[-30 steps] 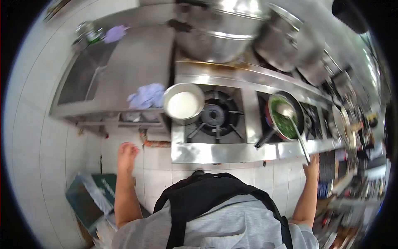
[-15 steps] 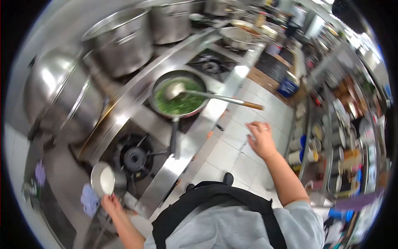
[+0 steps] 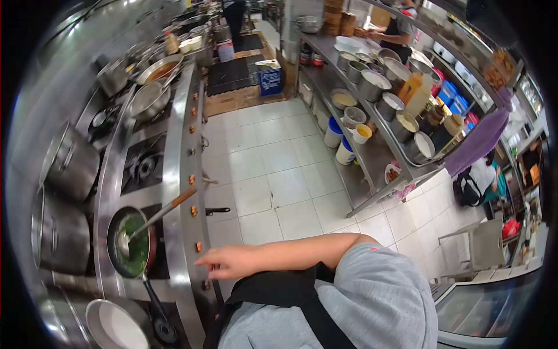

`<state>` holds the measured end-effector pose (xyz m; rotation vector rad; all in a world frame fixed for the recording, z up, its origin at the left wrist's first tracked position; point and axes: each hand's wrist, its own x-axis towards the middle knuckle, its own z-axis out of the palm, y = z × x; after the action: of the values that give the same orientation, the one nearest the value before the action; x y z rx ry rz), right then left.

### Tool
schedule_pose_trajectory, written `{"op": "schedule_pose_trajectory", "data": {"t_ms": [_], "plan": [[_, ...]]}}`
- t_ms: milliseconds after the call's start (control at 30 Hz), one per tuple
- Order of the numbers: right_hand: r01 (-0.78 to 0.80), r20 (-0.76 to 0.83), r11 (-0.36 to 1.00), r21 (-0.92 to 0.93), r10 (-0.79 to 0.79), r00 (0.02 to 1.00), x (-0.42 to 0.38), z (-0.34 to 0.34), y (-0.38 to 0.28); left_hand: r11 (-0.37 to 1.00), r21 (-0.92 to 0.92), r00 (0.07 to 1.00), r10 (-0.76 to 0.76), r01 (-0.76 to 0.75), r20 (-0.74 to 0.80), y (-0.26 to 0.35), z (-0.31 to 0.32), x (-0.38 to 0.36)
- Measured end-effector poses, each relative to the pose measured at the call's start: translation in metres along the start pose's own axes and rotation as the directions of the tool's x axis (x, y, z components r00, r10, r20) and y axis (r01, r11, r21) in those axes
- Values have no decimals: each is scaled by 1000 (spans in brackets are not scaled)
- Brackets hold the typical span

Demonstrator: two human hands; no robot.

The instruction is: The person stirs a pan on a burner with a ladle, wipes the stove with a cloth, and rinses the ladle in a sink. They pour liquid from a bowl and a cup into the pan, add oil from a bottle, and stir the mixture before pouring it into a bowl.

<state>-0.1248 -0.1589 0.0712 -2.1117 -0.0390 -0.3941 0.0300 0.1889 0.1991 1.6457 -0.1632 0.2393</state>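
My right hand (image 3: 228, 262) reaches across my body to the stove's front edge, its fingers stretched out, slightly apart and holding nothing. The tips are close to an orange-marked control knob (image 3: 199, 247). My left hand is out of view. Beside that edge, a dark frying pan (image 3: 114, 256) sits on the stove with green leafy food (image 3: 138, 250) in liquid. A ladle (image 3: 152, 219) rests in it, its wooden-ended handle jutting over the stove's front edge. At the bottom left, close to the pan's handle, is a metal pot (image 3: 96, 317) with white contents.
Large steel stockpots (image 3: 72, 166) line the back of the stove. Farther along are an unused burner (image 3: 142, 167) and a metal pan (image 3: 148, 102). Across the tiled floor (image 3: 273, 168), a steel shelf unit (image 3: 363, 168) holds several containers. Other people work beyond it.
The view has swung right. My right hand has moved from over the floor to the stove's front edge. My left hand, earlier at the metal pot's rim, has left the view.
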Motion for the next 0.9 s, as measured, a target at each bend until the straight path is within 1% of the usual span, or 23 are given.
{"op": "schedule_pose_trajectory", "data": {"t_ms": [33,67,100,133,167,233,267,300,367,433,500,533,567,600,633,667,700,733,800,833,867,900], "plan": [[-76,92,969,234,56,994,-3,-11,-3,1000,-4,1000,13,-13,23,8,27,-6],[-163,194,879,449,82,978,-8,-25,-5,998,-41,984,-32,40,175,10,54,-13],[-157,172,879,449,87,981,-16,-44,-8,993,-67,943,-73,100,324,11,83,-21],[-280,242,771,572,168,956,-25,-62,-11,965,-161,888,-118,209,445,4,117,-27],[-394,324,629,670,230,918,-36,-79,-8,915,-236,813,-147,328,563,-6,153,-35],[-380,289,601,704,246,925,-65,-110,5,893,-120,610,-193,434,769,-12,224,-66],[-480,281,548,685,409,868,-83,-131,8,873,-108,560,-206,475,803,-14,261,-88],[-570,270,477,669,559,784,-102,-148,10,853,-91,508,-217,514,834,-20,295,-111],[-579,189,410,705,678,710,-144,-170,38,871,-18,375,-193,492,907,-51,355,-143],[-533,133,324,782,748,650,-186,-184,62,869,49,223,-181,492,958,-64,409,-187],[-435,58,182,882,873,483,-228,-191,90,836,263,10,-305,482,952,-80,456,-224],[-359,28,140,923,905,425,-251,-193,108,835,275,-11,-307,477,952,-88,480,-245],[-278,6,103,955,931,364,-273,-192,126,852,347,-96,-337,392,937,-96,500,-266],[-195,-62,115,974,964,258,-288,-195,134,863,407,-176,-369,300,913,-99,514,-281],[-185,-66,114,976,967,246,-304,-197,149,863,411,-191,-368,295,910,-97,524,-291],[-92,-84,97,991,986,143,-322,-198,168,942,287,-211,-249,175,945,-96,533,-301],[-1,-90,90,996,995,39,-341,-201,189,988,146,-241,-128,59,962,-95,541,-311],[0,-90,90,996,995,32,-359,-206,208,987,147,-247,-127,63,961,-97,546,-316],[218,-129,164,962,977,-169,-394,-214,250,985,150,-332,-170,-86,928,-114,542,-309],[237,-103,152,960,973,-207,-414,-219,280,976,142,-369,-194,-164,909,-124,537,-302],[278,-78,148,949,966,-248,-427,-232,294,960,212,-388,-267,-181,882,-140,529,-293],[281,-77,147,948,966,-246,-445,-242,316,939,279,-405,-339,-199,849,-157,518,-283]]}}
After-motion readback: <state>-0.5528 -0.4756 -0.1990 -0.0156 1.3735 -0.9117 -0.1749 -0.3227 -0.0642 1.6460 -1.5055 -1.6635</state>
